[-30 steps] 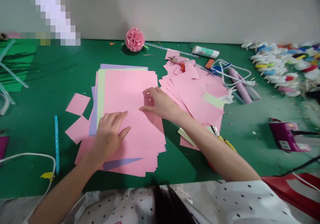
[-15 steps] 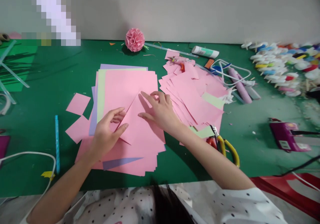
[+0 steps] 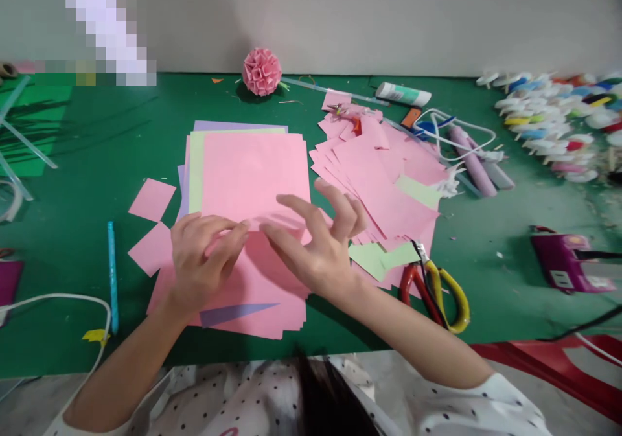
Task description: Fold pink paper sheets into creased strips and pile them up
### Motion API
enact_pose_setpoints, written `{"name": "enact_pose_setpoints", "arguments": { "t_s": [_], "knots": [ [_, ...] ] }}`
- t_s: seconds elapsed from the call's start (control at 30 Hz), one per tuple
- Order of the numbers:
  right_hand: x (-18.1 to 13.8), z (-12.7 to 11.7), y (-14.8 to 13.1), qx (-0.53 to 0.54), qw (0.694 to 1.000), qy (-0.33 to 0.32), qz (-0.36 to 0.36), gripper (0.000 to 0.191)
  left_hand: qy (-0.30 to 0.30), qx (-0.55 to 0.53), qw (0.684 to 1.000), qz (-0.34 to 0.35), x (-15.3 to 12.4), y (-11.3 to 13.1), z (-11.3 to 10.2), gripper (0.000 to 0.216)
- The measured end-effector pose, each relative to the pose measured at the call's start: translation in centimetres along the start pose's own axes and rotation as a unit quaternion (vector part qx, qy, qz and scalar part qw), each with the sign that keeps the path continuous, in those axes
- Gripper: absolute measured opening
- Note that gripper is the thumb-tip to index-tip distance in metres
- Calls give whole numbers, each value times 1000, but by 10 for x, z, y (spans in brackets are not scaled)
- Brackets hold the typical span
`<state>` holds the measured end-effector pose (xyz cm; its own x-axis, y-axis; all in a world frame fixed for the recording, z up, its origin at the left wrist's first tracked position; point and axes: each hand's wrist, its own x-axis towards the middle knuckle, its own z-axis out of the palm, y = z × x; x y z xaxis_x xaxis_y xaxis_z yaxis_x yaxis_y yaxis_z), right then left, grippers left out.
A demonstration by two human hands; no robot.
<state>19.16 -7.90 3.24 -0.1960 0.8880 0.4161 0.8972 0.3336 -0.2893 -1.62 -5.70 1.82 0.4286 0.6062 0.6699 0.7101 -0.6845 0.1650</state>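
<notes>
My left hand (image 3: 207,251) is closed, with thumb and forefinger pinched together on the near edge of a pink paper sheet (image 3: 279,224). My right hand (image 3: 321,241) is beside it with its fingers spread. Its thumb tip is close to that same edge, and its forefinger reaches over the sheet. Both hands are above a stack of pink paper (image 3: 253,170), with green paper (image 3: 195,170) and purple paper (image 3: 240,126) showing at its edges. Part of the pinched sheet is hidden by my fingers.
A pink folded-paper ball (image 3: 262,72) stands at the back. Right of the stack lie pink paper pieces (image 3: 374,190), scissors with yellow and red handles (image 3: 457,297), a white tube (image 3: 403,94) and a purple box (image 3: 558,261). Two pink squares (image 3: 151,199) and a blue pen (image 3: 113,274) lie left.
The pink sheet, seen before with a slanted corner between my hands, now has a level edge facing me. My left fingers have come together on it; my right hand has moved down and slightly right.
</notes>
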Motion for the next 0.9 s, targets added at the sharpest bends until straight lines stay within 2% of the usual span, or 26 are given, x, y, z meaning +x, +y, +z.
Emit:
{"name": "enact_pose_setpoints", "arguments": {
  "t_s": [0.1, 0.2, 0.4, 0.53, 0.6, 0.7, 0.83, 0.9],
  "knots": [
    [-13, 7, -11, -26, 998, 50, -23, 14, 7, 69, 996, 53, 0, 5, -3, 36],
    [-17, 10, -16, -19, 998, 61, -2, 11, 34, 99, 990, 99, -2, 9, -4, 35],
    [-9, 3, -12, -15, 998, 62, 2, 11, 3, 102, 992, 78, -9, 6, -2, 37],
    [-10, 3, -5, 4, 999, 40, 9, 12, 28, 118, 987, 109, -7, 5, 0, 32],
    [-13, 5, 5, -10, 997, 71, 1, 13, 53, 118, 984, 124, -4, 3, 0, 32],
    [-20, 5, 33, -71, 985, 160, -16, 15, 86, 119, 981, 127, -1, -3, 0, 32],
    [-30, -6, 83, -119, 977, 174, 1, 14, 87, 113, 985, 100, -4, -15, 0, 35],
    [-33, -13, 96, -141, 974, 175, 39, 13, 77, 115, 986, 92, -4, -17, 0, 38]
  ]
}}
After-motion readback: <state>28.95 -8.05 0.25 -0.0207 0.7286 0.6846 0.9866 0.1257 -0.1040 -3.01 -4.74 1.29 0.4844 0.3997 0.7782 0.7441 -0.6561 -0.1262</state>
